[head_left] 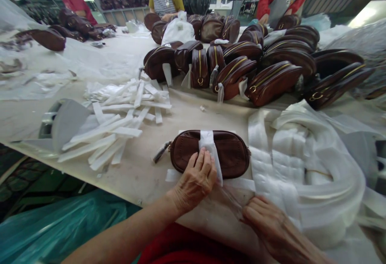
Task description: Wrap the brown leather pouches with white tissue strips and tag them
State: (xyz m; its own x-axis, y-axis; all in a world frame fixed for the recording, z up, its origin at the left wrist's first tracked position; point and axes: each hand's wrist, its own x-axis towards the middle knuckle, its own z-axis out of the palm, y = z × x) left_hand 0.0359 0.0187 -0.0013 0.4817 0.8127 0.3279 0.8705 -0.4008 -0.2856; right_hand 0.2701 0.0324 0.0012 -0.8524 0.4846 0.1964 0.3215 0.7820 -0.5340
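Note:
A dark brown oval bag [232, 155] lies flat on the table, a tassel [162, 152] at its left end. A white foam strip [206, 137] crosses its middle. My left hand [197, 177] presses on that strip with its fingers close together, over the bag's lower edge. To the lower right, my right hand [265, 219] is closed on the edge of a thin clear plastic sheet [233, 199], which stretches toward the bag. Another white strip [241, 184] lies partly under the bag, showing on both sides.
White foam strips [105, 135] are piled at the left beside a grey tape dispenser [64, 123]. Coiled white foam [325, 191] lies at the right. Rows of brown bags [274, 81] stand behind. Several people work across the table [135, 179]. Teal plastic [75, 223] hangs at lower left.

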